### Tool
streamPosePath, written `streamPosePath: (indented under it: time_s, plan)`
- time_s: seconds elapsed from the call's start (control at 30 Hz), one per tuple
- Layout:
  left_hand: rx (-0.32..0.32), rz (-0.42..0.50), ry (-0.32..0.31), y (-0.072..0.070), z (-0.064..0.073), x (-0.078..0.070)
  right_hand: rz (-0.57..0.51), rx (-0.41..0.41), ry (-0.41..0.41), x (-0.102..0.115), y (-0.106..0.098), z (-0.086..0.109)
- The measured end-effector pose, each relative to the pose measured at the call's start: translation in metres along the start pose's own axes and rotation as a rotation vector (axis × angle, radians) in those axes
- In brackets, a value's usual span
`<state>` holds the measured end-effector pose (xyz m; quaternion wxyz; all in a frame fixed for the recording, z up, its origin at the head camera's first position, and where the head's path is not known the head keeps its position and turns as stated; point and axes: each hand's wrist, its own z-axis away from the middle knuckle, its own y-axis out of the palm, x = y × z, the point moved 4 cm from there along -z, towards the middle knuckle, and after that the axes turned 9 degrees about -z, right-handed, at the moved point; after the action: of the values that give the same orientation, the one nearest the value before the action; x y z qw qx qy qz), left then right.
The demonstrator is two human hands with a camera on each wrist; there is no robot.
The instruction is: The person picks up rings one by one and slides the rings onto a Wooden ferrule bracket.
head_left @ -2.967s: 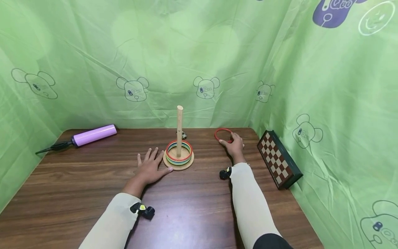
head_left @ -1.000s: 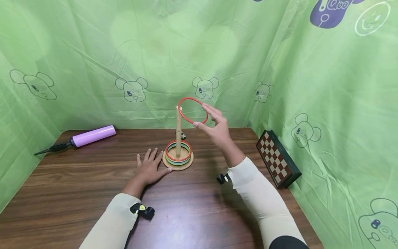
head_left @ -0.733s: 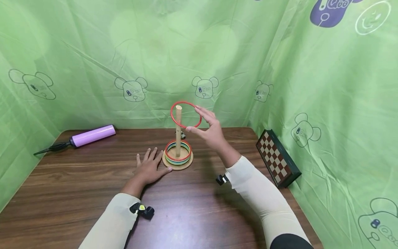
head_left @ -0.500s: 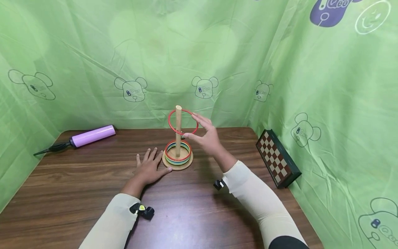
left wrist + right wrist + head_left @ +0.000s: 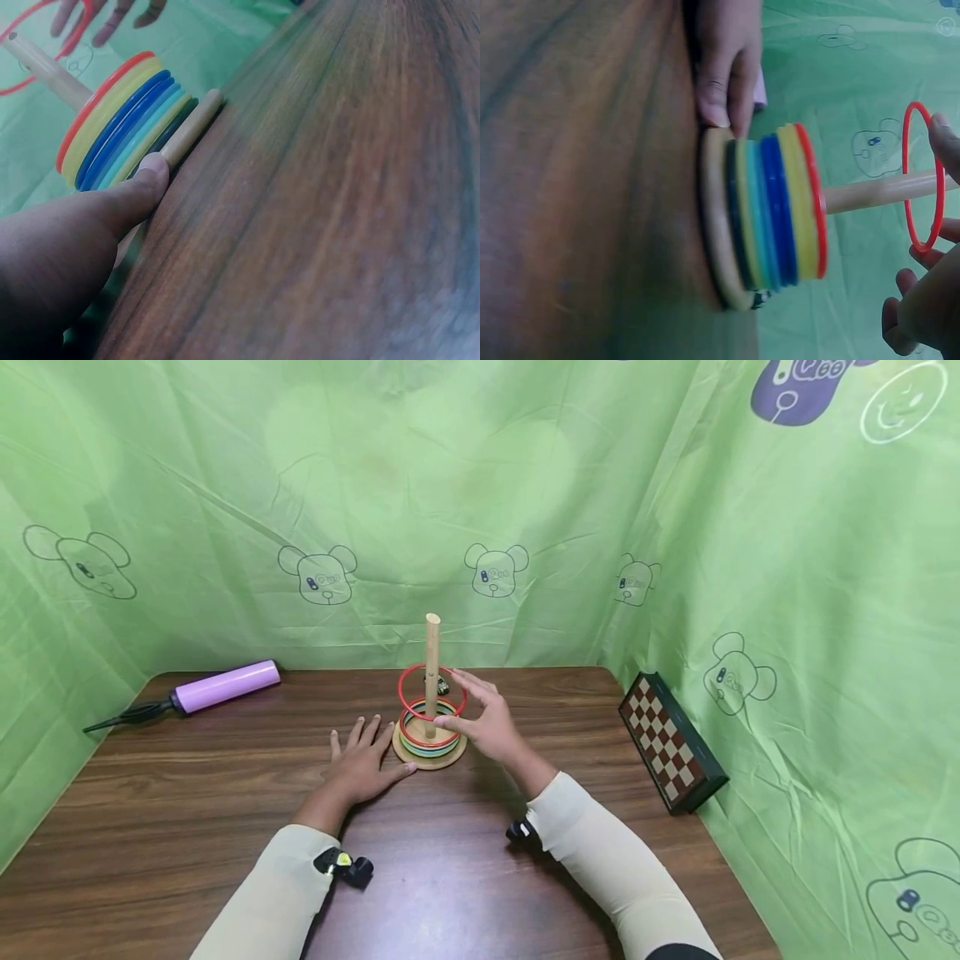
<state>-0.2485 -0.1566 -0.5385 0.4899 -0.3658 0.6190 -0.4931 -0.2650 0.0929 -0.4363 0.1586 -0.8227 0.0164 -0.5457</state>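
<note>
A wooden peg point(image 5: 432, 647) stands upright on a round wooden base point(image 5: 429, 767). Several coloured rings point(image 5: 774, 210) lie stacked round its foot, with red on top, then yellow, blues and others. My right hand point(image 5: 491, 724) pinches a red ring point(image 5: 940, 202) between thumb and fingers. That ring encircles the peg, apart from the stack and above it. On the table, left of the base, rests my left hand point(image 5: 362, 771) with fingers spread. Its thumb point(image 5: 154, 166) touches the base's edge, and a fingertip reaches the base's left side.
A purple hand pump point(image 5: 228, 686) with a black nozzle lies at the back left of the wooden table point(image 5: 450, 877). At the right edge leans a folded chessboard case point(image 5: 667, 743). A small patterned object point(image 5: 443, 686) sits behind the peg. Green printed cloth point(image 5: 405, 510) surrounds the table.
My right hand has picked up the red ring from the table's back right, carried it left over the peg's top and lowered it partway down. The left hand has stayed put.
</note>
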Motion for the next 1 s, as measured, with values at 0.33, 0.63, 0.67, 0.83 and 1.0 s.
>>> streamPosePath:
  time_s: [0.33, 0.63, 0.67, 0.83, 1.0]
  plan:
    - [-0.004, -0.012, -0.002, -0.001, 0.000, -0.001, 0.028, 0.035, 0.050, -0.024, 0.009, 0.010]
    - [-0.007, -0.009, -0.001, 0.000, 0.001, -0.001, 0.038, 0.019, 0.074, -0.039, 0.011, 0.014]
    - [-0.008, -0.010, 0.000, 0.000, 0.001, -0.001, 0.038, 0.024, 0.074, -0.040, 0.012, 0.013]
    - [-0.006, -0.005, 0.002, 0.000, 0.000, 0.000, 0.042, 0.052, 0.096, -0.045, 0.014, 0.014]
    - [0.009, -0.008, 0.000, 0.001, 0.000, -0.001, 0.052, 0.063, 0.104, -0.049, 0.014, 0.016]
